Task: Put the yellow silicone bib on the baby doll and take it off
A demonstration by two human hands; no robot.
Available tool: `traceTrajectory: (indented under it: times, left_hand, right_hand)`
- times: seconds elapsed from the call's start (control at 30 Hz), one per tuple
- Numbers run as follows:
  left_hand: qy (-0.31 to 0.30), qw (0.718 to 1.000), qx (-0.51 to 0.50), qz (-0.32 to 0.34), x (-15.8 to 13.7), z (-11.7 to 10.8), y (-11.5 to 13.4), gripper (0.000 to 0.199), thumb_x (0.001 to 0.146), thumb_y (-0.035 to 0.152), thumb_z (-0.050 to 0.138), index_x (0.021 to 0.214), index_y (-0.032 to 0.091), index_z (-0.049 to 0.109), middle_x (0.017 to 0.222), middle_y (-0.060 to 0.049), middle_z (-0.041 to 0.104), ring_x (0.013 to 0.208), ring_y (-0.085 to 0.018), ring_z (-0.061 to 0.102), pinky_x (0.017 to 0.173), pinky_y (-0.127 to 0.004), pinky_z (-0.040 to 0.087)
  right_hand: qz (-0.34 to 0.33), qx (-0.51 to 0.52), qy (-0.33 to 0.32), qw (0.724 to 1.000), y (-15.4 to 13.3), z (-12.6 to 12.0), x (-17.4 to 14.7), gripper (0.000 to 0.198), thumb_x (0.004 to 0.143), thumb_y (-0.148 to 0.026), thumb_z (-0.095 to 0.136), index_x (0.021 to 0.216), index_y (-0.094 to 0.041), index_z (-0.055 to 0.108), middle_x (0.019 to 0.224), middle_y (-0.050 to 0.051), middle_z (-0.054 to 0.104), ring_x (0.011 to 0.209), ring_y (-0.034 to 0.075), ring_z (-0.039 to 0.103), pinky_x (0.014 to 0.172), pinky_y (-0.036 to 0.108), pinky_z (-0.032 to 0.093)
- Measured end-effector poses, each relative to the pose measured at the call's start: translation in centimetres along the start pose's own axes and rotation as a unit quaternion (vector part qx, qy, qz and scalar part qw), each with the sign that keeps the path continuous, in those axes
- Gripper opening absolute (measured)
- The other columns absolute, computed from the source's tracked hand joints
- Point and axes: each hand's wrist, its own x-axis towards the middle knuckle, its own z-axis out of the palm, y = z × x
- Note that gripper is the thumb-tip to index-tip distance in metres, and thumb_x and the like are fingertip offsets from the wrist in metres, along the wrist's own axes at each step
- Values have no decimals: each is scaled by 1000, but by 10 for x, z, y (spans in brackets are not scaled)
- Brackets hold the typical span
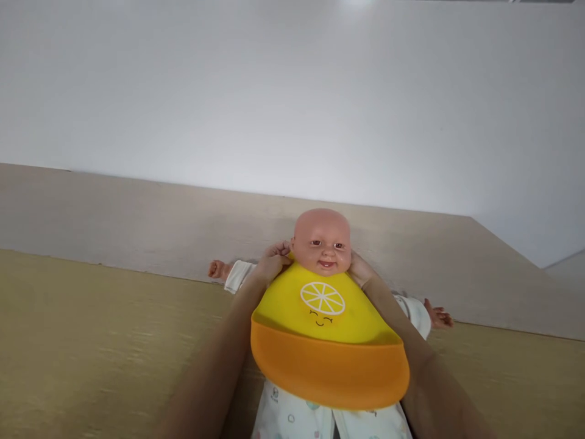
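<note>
1. We see the yellow bib [322,311] over the doll [322,238], its orange pocket near.
2. Our left hand [275,259] pinches the bib's left neck end.
3. Our right hand [360,268], right of the neck, is partly hidden; we cannot tell its grip.

Bald doll [322,241] in white patterned clothes [295,417], lying face up, arms outspread, head near table's [114,341] far edge, yellow bib [324,332] with orange pocket [329,372] across chest
</note>
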Motion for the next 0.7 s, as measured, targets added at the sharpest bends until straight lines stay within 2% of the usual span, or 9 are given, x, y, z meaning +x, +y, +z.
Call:
traceTrajectory:
  times: [0.1,0.2,0.3,0.43,0.6,0.7]
  left_hand:
    - [22,999,42,3,0,0,2,21,42,5,56,60,16,56,56,6,59,50,-6,48,48,-17,33]
    - [41,997,63,-7,-3,4,5,17,43,7,58,58,16,59,49,6,56,47,-6,46,47,-18,33]
    - [41,997,45,-37,-6,8,7,16,46,13,65,62,15,64,51,3,60,49,-10,52,51,-22,39]
    - [43,998,17,-50,-6,9,5,20,47,15,69,67,14,67,55,0,65,52,-14,57,58,-26,45]
    - [22,998,-22,-56,-5,4,2,29,50,14,70,79,15,69,61,-1,67,53,-13,59,58,-26,46]
    - [34,998,-32,-45,-5,3,3,36,50,14,72,86,15,69,63,0,67,52,-13,58,57,-26,45]
  right_hand:
    - [-14,-18,25,999,0,1,-1,20,60,-32,68,77,-23,67,79,0,72,86,22,66,78,33,53]
    - [-13,-27,16,999,0,2,-1,19,59,-33,67,75,-22,66,83,2,72,92,24,65,80,35,53]
    - [2,-28,4,1000,-1,4,-2,20,57,-31,66,75,-21,67,86,3,72,95,25,64,82,36,53]
    - [-11,-34,18,999,-4,7,-3,21,53,-29,68,72,-21,67,85,4,72,95,27,64,82,38,53]
    - [-50,-63,49,996,-5,10,-5,22,50,-28,74,70,-22,66,82,3,72,96,26,63,83,36,52]
    - [-80,-89,51,991,-4,9,-5,23,52,-32,76,70,-23,66,80,3,72,98,25,62,84,36,51]
